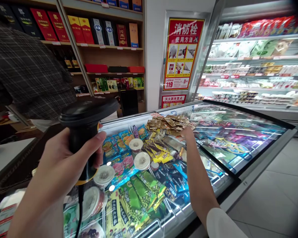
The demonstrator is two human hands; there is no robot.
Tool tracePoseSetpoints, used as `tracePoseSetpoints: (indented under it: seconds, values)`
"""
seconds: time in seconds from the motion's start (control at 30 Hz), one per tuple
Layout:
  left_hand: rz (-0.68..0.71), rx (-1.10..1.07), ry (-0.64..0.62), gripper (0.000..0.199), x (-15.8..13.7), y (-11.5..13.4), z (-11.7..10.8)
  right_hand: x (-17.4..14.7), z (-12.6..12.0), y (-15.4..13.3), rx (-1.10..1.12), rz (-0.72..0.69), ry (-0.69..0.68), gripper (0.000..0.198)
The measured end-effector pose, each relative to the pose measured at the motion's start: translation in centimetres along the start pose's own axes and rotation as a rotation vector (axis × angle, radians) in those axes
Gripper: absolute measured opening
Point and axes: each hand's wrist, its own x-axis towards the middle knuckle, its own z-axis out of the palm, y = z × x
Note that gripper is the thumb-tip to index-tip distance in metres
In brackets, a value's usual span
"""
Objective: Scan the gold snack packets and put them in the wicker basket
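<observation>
My left hand (pixel 62 155) is wrapped round the grip of a black handheld barcode scanner (pixel 85 112), raised at the left with its cable hanging down. My right arm reaches across the freezer, and my right hand (pixel 188 132) is at the near right side of a pile of small brown-and-gold packets (pixel 170 124). Its fingers are mostly hidden, so I cannot tell whether they grip a packet. Under the pile is the glass-topped chest freezer (pixel 253 178). Green ice-cream packs (pixel 141 188), yellow wrappers (pixel 159 150) and white-lidded tubs (pixel 142 161) show below.
Beyond my left hand stands a person in a dark checked shirt (pixel 27 66). Shelves with boxed bottles (pixel 101 31) line the back. A red fire-hydrant poster (pixel 183 53) hangs on the pillar, and a lit refrigerated display (pixel 258 69) stands at the right.
</observation>
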Motion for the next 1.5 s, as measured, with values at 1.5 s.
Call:
tracePoseSetpoints:
  seconds: [1.5]
  values:
    - [-0.045,-0.007,-0.170,0.030,0.3,-0.3,3.1,-12.7,-3.6,-16.3,1.245,-0.754,-0.412,0.023]
